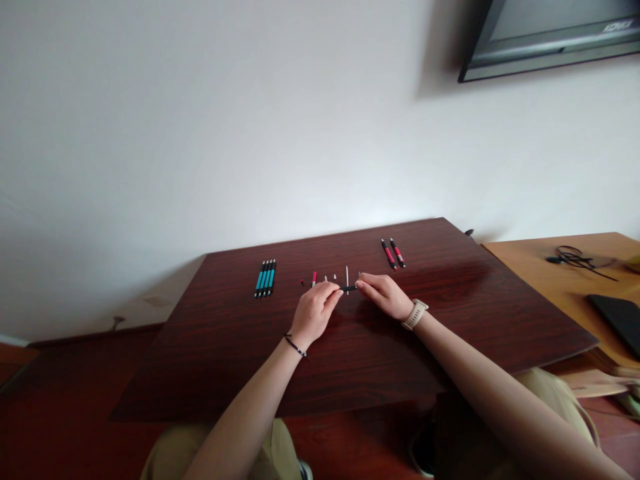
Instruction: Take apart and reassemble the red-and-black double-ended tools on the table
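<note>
Over the middle of the dark wooden table, my left hand (pixel 314 312) and my right hand (pixel 387 297) pinch opposite ends of a short black pen part (pixel 349 288). Its ends are hidden by my fingers. Just beyond it lies a thin pale pen refill (pixel 347 272), pointing away from me. A red pen barrel piece (pixel 314 277) is past my left hand, partly covered by it. Beside that piece are a tiny red part (pixel 302 282) and a small whitish part (pixel 335 277). Another small part (pixel 359 274) shows at my right fingertips.
Several blue-and-black pens (pixel 265 279) lie in a row at left on the table (pixel 240 373). Two red-and-black pens (pixel 389 255) lie at the back right. A lighter wooden desk (pixel 540 257) at right holds a black cable (pixel 575 257) and a dark flat device (pixel 617 320).
</note>
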Motion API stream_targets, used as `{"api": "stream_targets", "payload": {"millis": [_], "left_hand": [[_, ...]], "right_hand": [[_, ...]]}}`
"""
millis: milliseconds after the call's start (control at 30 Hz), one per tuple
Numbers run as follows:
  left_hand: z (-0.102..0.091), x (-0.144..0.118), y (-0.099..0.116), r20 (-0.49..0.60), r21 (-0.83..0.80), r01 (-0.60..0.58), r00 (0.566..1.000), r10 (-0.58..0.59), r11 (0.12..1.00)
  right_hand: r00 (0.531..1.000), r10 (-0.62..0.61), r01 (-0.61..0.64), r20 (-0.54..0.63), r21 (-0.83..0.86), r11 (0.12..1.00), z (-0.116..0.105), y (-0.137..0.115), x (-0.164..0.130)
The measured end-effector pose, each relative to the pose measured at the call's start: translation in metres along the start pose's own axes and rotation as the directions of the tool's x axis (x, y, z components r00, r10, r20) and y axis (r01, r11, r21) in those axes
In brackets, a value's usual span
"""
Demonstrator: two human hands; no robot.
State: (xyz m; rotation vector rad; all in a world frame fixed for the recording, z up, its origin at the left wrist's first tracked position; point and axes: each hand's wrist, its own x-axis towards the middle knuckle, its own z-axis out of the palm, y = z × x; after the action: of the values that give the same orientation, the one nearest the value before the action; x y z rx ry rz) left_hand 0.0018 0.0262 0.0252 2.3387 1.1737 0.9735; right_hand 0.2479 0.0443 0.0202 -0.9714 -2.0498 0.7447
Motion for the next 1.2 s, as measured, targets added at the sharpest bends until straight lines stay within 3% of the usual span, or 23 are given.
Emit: {"api": "stream_targets", "payload": {"millis": [433, 667, 833, 1000, 1200], "left_hand": [[-0.0020, -0.0004, 0.0051, 0.108, -0.266, 0.166, 0.984, -0.142, 0.950], [-0.0017, 0.0002, 0.0028, 0.048, -0.242, 0.126, 0.992, -0.117, 0.962], [-0.0016, 0.0001, 0.0009, -0.008, -0.203, 0.173, 0.984, -0.178, 0.964], [-0.0017, -0.0004, 0.0010, 0.021, -0.219, 0.135, 0.991, -0.133, 0.966], [-0.0011, -0.0001, -0.0001, 0.029, -0.199, 0.167, 0.986, -0.164, 0.966]], "right_hand": [[1.000, -0.022, 0.022, 0.019, 0.003, 1.000, 0.0008, -0.0012, -0.0011], [1.000, -0.014, 0.015, 0.028, -0.035, 0.999, 0.0023, 0.0019, 0.0004], [1.000, -0.017, 0.018, 0.026, -0.046, 0.999, 0.0029, 0.0031, 0.0000], [1.000, -0.018, 0.017, -0.003, -0.051, 0.999, 0.0026, 0.0029, -0.0001], [0.999, -0.030, 0.031, 0.011, -0.058, 0.998, 0.0034, 0.0021, 0.0006]]}}
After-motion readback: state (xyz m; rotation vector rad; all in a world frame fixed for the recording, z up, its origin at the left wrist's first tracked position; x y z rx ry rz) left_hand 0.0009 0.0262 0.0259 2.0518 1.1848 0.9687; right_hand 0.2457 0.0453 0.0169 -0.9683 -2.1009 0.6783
